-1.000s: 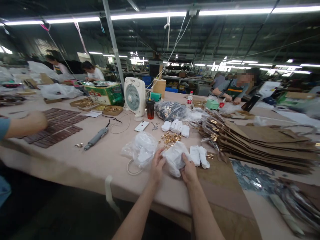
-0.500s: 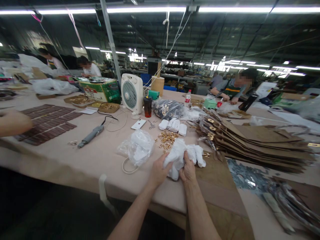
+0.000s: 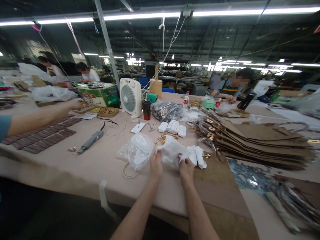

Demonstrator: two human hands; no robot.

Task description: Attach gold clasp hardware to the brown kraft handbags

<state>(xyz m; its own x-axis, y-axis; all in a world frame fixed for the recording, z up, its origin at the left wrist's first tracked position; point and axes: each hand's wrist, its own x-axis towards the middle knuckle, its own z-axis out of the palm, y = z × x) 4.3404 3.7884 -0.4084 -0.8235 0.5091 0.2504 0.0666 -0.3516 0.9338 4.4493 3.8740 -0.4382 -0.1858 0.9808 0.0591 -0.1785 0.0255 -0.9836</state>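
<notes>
My left hand (image 3: pixel 156 165) and my right hand (image 3: pixel 186 167) both pinch a sheet of thin white wrapping paper (image 3: pixel 171 152), stretched between them just above the table's near edge. Small gold metal fittings (image 3: pixel 163 137) lie scattered right behind the paper. Wrapped white bundles (image 3: pixel 198 155) rest beside my right hand, and more wrapped bundles (image 3: pixel 173 127) lie farther back. A crumpled clear plastic bag (image 3: pixel 138 151) sits to the left of my left hand.
A stack of brown paper bags (image 3: pixel 255 141) fills the right side. A white fan (image 3: pixel 130 97), a dark cup (image 3: pixel 146 109), a phone (image 3: pixel 138 127) and a grey electric tool (image 3: pixel 90 141) lie behind. A co-worker's arm (image 3: pixel 37 117) reaches over brown leather strips (image 3: pixel 40 138) at left.
My hands have spread apart, opening the bunched white paper out flat. The co-worker's arm at left has stretched farther across the table.
</notes>
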